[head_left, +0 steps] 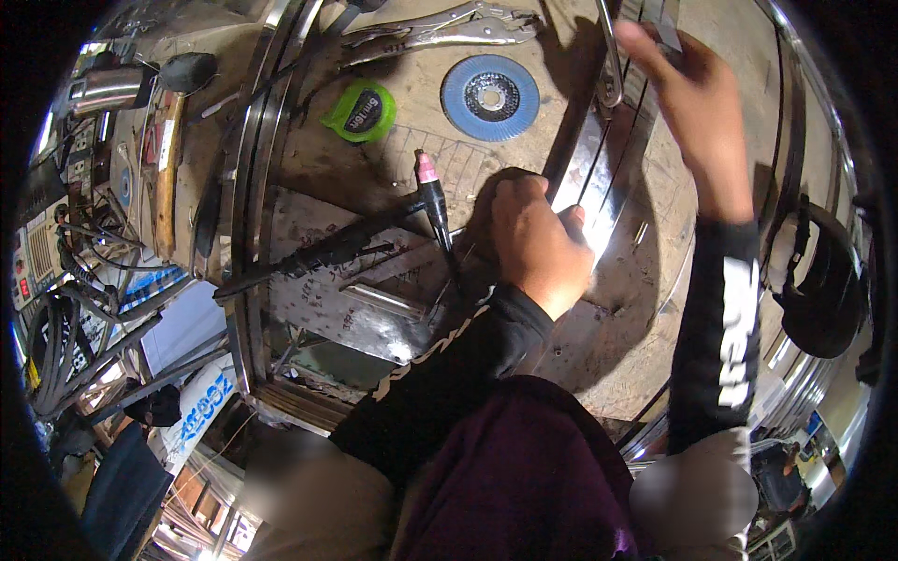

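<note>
We see shiny flat metal strips point(599, 178) running across the middle of the round workbench point(636, 374), from about seven o'clock toward one o'clock. Our left hand point(535, 241) rests on them at the centre, fingers curled together in a loose fist, pressing the strips down. At one o'clock our right hand point(697, 103) is pinched shut on the strips' upper end. At nine o'clock from the left hand lies a welding torch point(433, 201) with a pink nozzle. Toward twelve o'clock sit a blue flap disc point(490, 96), a green tape measure point(361, 112) and locking pliers point(440, 28).
</note>
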Demonstrator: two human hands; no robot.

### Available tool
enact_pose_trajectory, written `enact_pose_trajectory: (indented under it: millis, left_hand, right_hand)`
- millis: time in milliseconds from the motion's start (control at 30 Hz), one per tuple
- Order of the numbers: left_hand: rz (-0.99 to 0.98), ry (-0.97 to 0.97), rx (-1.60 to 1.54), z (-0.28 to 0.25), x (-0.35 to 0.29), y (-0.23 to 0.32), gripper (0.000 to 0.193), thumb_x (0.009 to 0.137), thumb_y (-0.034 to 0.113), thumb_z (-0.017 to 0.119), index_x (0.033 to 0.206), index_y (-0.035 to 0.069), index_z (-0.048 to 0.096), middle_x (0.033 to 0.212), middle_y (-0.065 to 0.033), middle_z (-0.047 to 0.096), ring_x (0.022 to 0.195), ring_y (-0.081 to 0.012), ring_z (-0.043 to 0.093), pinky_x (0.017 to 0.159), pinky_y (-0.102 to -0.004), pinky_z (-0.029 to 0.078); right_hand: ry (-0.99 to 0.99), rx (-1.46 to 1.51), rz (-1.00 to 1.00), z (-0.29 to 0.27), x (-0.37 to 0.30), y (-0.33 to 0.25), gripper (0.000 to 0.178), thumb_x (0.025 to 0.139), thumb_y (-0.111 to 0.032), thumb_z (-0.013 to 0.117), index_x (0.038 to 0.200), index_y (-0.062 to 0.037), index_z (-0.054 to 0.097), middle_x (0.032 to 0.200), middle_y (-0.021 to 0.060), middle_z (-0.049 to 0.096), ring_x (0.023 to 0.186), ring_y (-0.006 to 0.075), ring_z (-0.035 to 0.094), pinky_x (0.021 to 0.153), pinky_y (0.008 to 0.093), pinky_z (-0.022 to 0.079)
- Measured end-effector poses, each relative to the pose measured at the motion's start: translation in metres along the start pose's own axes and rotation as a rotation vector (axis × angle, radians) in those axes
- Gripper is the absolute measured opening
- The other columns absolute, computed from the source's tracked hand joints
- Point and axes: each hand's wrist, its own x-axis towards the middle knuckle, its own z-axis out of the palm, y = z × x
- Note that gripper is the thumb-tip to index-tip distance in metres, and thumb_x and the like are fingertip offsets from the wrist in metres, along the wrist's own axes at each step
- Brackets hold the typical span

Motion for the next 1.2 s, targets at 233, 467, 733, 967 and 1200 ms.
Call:
enact_pose_trajectory:
  millis: [233, 467, 733, 967, 1200]
  left_hand:
    - [0.045, 0.048, -0.001, 0.001, 0.001, -0.007, 0.038, 0.087, 0.011, 0.077, 0.117, -0.006, 0.060, 0.117, -0.0261, 0.060, 0.113, -0.0456, 0.057, 0.099, -0.0541, 0.045]
    - [0.022, 0.028, -0.005, 0.001, -0.004, 0.000, 0.038, 0.086, 0.009, 0.078, 0.117, -0.005, 0.059, 0.116, -0.0249, 0.059, 0.114, -0.0451, 0.057, 0.098, -0.0541, 0.044]
    - [0.013, 0.061, 0.001, 0.002, -0.005, 0.002, 0.040, 0.086, 0.015, 0.077, 0.116, -0.007, 0.062, 0.113, -0.0270, 0.062, 0.111, -0.0456, 0.058, 0.098, -0.0529, 0.046]
    - [-0.008, 0.073, 0.010, 0.002, -0.008, 0.004, 0.041, 0.084, 0.015, 0.076, 0.115, -0.008, 0.062, 0.113, -0.0286, 0.062, 0.111, -0.0458, 0.059, 0.100, -0.0512, 0.046]
    - [0.021, 0.098, 0.041, 0.003, -0.001, -0.001, 0.041, 0.082, 0.010, 0.077, 0.116, -0.008, 0.062, 0.113, -0.0279, 0.062, 0.113, -0.0461, 0.059, 0.100, -0.0511, 0.046]
  right_hand:
    - [-0.357, 0.091, -0.130, 0.018, 0.035, 0.030, 0.033, 0.096, -0.032, 0.083, 0.106, -0.0013, 0.078, 0.092, 0.0053, 0.076, 0.085, 0.0109, 0.065, 0.084, 0.0300, 0.051]
    - [-0.548, -0.184, -0.075, 0.007, 0.038, -0.010, 0.021, 0.094, -0.019, 0.083, 0.104, -0.0004, 0.078, 0.087, 0.0041, 0.075, 0.079, 0.0114, 0.067, 0.076, 0.0296, 0.052]
    - [-0.559, 0.041, -0.255, 0.001, 0.034, 0.006, 0.021, 0.091, -0.013, 0.087, 0.102, 0.0023, 0.076, 0.080, 0.0032, 0.073, 0.074, 0.0102, 0.067, 0.068, 0.0290, 0.052]
    - [-0.748, -0.075, -0.160, -0.006, 0.034, -0.013, 0.011, 0.096, -0.011, 0.081, 0.099, -0.0003, 0.078, 0.084, 0.0017, 0.076, 0.078, 0.0095, 0.069, 0.074, 0.0258, 0.053]
    - [-0.741, 0.089, -0.275, 0.003, 0.041, -0.001, 0.012, 0.096, -0.005, 0.079, 0.105, 0.0025, 0.077, 0.094, 0.0084, 0.078, 0.084, 0.0130, 0.073, 0.080, 0.0259, 0.058]
